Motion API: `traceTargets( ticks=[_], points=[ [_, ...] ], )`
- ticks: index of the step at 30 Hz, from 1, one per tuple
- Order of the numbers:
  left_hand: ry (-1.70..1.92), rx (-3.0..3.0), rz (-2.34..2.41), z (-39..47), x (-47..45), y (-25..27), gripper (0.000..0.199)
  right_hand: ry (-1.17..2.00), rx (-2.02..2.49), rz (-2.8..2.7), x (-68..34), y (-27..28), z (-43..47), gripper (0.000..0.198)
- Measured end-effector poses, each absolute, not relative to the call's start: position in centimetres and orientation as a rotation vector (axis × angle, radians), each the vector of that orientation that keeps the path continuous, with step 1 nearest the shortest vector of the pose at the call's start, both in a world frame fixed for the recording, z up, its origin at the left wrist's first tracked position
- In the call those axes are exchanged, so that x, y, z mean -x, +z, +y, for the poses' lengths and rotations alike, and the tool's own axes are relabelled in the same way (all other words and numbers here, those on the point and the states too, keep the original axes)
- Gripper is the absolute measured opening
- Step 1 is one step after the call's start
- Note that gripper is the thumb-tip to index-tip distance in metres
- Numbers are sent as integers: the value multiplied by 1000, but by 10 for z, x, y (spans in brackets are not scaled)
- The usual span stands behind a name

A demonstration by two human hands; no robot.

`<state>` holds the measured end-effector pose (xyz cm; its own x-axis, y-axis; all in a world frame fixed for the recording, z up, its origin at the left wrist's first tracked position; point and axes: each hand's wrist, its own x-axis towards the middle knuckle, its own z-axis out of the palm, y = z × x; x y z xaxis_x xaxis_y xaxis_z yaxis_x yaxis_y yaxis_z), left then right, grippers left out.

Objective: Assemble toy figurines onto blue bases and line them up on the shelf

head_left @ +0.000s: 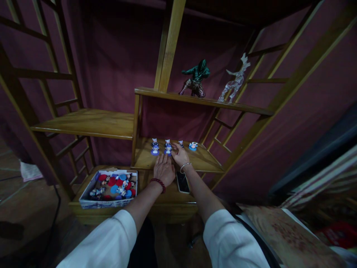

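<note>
On the lower right shelf [195,160] small cat-like figurines stand in two rows. In front are a left figurine [155,149] and a middle figurine [167,149], both on round purple bases. Behind them stand a back-left figurine [154,142], a back-middle figurine [167,142] and a back-right figurine [181,143]. A figurine on a blue base [193,146] is farther right. My left hand [164,171] lies flat, fingers stretched toward the middle front figurine. Thumb and fingers apart, my right hand [180,155] curves beside that figurine's right side; whether it touches cannot be made out.
An open box [108,203] of jumbled figurines with red and blue bases sits at lower left. A phone [183,182] lies under my right wrist. Above, a green-hooded statue [196,78] and a clear deer figure [234,82] stand on the upper shelf [167,93]. Wooden posts frame the shelves.
</note>
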<state>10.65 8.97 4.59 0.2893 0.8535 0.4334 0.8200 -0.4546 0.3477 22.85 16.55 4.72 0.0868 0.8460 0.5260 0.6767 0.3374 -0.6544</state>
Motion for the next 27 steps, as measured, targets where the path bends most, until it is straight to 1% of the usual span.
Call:
traceTargets(
  ticks=[5, 12, 20, 27],
  points=[
    [956, -2482, 1567, 86, -102, 45, 41, 3, 1482, -1469, -230, 47, 155, 29],
    [1143, -2431, 1431, 76, -91, 40, 34, -144, 1457, -1348, -225, 47, 133, 24],
    [1348, -2312, 1173, 58, -72, 31, 32, -71, 1467, -1357, -214, 41, 100, 28],
    [1400, -2133, 1081, 39, -58, 18, 35, 121, 1327, -1268, -193, 27, 70, 32]
  ],
)
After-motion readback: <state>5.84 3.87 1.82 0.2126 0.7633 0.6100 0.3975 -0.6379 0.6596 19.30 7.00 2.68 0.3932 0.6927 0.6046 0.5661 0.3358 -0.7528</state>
